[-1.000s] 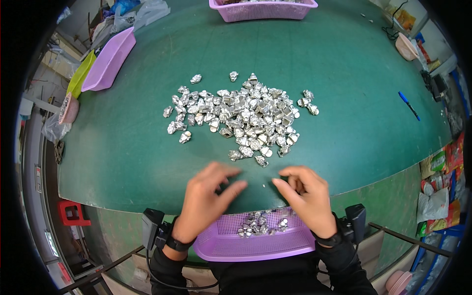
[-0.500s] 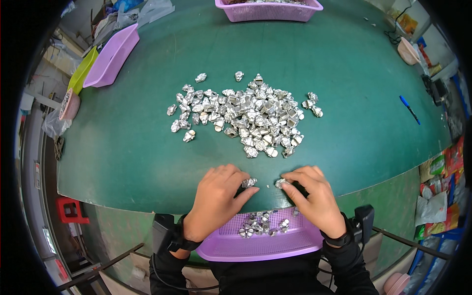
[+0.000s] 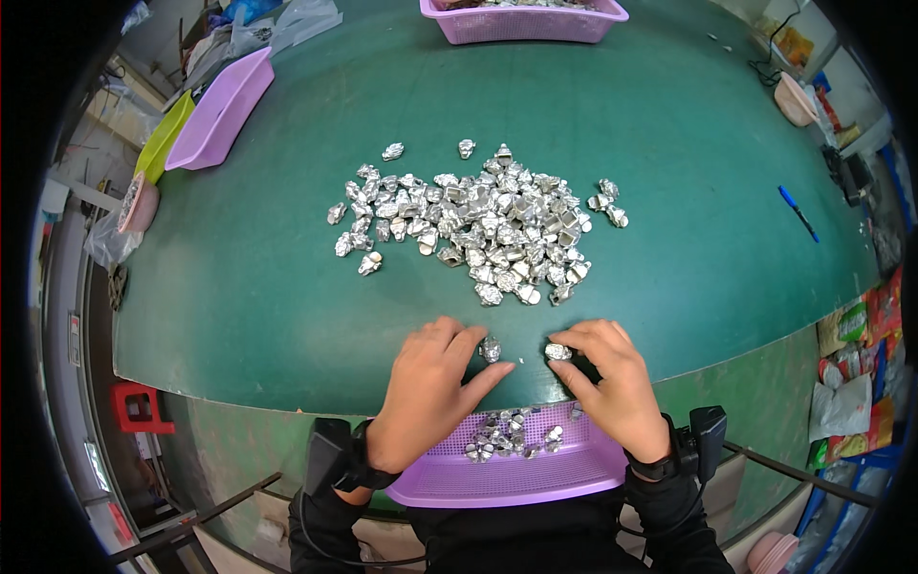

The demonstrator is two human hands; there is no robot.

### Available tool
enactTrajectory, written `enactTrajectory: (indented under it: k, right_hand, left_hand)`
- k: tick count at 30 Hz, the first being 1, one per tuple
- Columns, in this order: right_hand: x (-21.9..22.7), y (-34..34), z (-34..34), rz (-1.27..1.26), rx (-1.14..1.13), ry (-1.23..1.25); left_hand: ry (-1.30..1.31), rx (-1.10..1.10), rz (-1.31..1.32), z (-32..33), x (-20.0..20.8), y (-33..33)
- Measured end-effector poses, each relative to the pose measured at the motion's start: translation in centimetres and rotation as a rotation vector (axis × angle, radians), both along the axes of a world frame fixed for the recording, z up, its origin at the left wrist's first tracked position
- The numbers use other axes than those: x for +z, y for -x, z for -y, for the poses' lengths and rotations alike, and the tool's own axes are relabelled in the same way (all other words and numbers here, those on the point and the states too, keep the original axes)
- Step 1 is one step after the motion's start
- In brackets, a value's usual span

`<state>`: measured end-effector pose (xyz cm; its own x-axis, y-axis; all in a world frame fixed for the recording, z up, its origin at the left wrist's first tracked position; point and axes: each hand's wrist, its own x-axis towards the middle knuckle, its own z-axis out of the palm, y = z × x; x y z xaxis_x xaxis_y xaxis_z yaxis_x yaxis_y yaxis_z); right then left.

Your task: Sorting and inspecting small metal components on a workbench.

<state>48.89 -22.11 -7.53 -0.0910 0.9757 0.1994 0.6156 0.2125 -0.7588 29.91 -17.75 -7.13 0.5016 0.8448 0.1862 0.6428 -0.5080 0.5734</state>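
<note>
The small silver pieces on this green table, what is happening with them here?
A person sits at the green table with both hands near its front edge. The left hand touches one small silver metal piece, and the right hand has its fingertips on another piece. A big pile of the same pieces lies farther out. A purple basket below the hands holds a few pieces.

I'm seeing bare green table (image 3: 268, 287) lying open left and right of my hands. Straight ahead the heap of silver metal pieces (image 3: 488, 225) is blocking the middle. Behind the hands, the purple tray (image 3: 516, 474) is sitting tight against the table edge.
</note>
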Motion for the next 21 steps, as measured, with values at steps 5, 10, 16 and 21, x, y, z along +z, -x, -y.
enactTrajectory:
  k: [5,10,16,21]
  right_hand:
    - [0.6,0.3,0.9,-0.281,-0.048,0.101]
    - [0.9,1.0,2.1,-0.557,-0.038,0.134]
    - [2.0,1.5,2.6,-0.551,0.025,0.03]
    - [2.3,1.4,2.5,-0.442,0.08,-0.104]
  left_hand:
    - [0.16,-0.097,0.202,0.1,0.0,-0.1]
    - [0.559,-0.121,0.79,1.4,0.2,-0.2]
    - [0.489,-0.242,1.046,1.7,-0.5,-0.2]
    - [0.442,-0.224,0.901,1.9,-0.4,0.2]
